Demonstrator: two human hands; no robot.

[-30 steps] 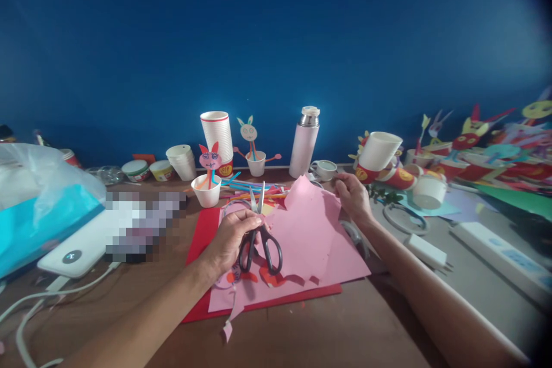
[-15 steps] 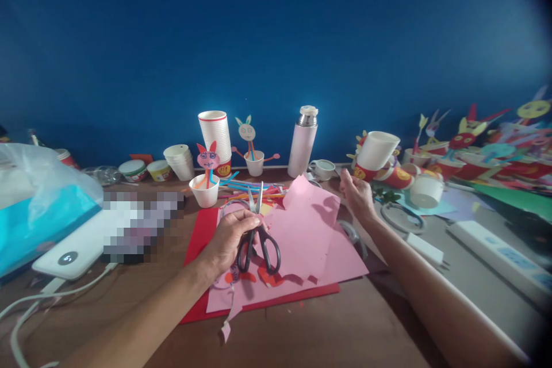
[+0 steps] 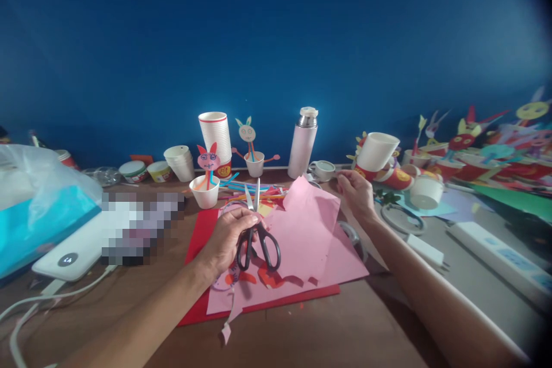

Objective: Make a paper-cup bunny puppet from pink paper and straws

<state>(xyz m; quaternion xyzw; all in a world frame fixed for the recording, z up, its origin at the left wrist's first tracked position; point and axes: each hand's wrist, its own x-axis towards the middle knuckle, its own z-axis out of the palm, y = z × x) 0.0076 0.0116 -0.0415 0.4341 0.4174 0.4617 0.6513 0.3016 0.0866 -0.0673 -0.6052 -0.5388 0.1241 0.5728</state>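
My left hand point(image 3: 230, 236) is closed on black-handled scissors point(image 3: 260, 241) near their pivot. The blades are slightly apart and point away from me. Beneath them lies cut pink paper point(image 3: 310, 224) on a red sheet point(image 3: 190, 293), with red and pink scraps about the handles. To the right of the paper, my right hand point(image 3: 357, 195) has its fingers bent and pinched together; whatever they hold, if anything, is too small to name. A white mug point(image 3: 322, 170) stands just left of its fingertips.
Paper-cup figures point(image 3: 205, 192) and a stack of cups point(image 3: 213, 126) stand behind the paper, beside a pale thermos point(image 3: 302, 146). A power bank point(image 3: 73, 250) lies left, a power strip point(image 3: 504, 253) right. More cup figures crowd the right back.
My right hand has turned slightly, its fingertips now lower and further left, near the mug. My left hand and the scissors have hardly moved.
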